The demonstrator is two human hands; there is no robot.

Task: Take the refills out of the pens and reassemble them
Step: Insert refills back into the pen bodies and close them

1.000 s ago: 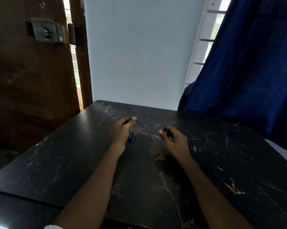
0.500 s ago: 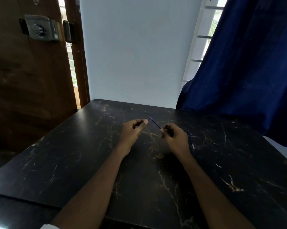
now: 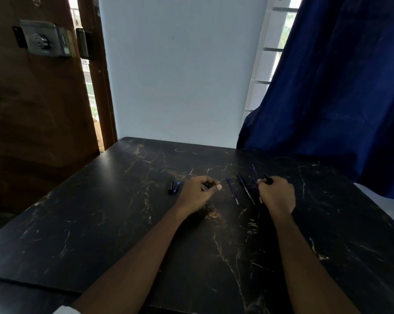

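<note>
Two bare forearms reach from the near edge across the black marble-patterned table point(image 3: 100, 234), a scrap of white sleeve point(image 3: 66, 310) showing at the bottom. The left hand point(image 3: 197, 192) rests on the tabletop curled into a loose fist, fingers folded toward the thumb; whether anything is pinched inside it cannot be told. The right hand point(image 3: 276, 193) is clenched around a thin blue refill point(image 3: 255, 171) that slants up and away from the knuckles, with a short black pen piece point(image 3: 268, 178) poking out above the fingers. Between the two hands, on the table, lie a blue refill point(image 3: 232, 190) and a black pen barrel point(image 3: 245, 189), side by side and close to the right hand. Just left of the left hand sit two small caps point(image 3: 173, 187), one black and one blue, touching each other. Farther off stand a pale wall point(image 3: 180, 75), a blue curtain point(image 3: 338, 87) on the right, and a wooden door point(image 3: 32, 121) with a metal lock point(image 3: 44, 40) on the left. No brand or writing is legible on anything.
</note>
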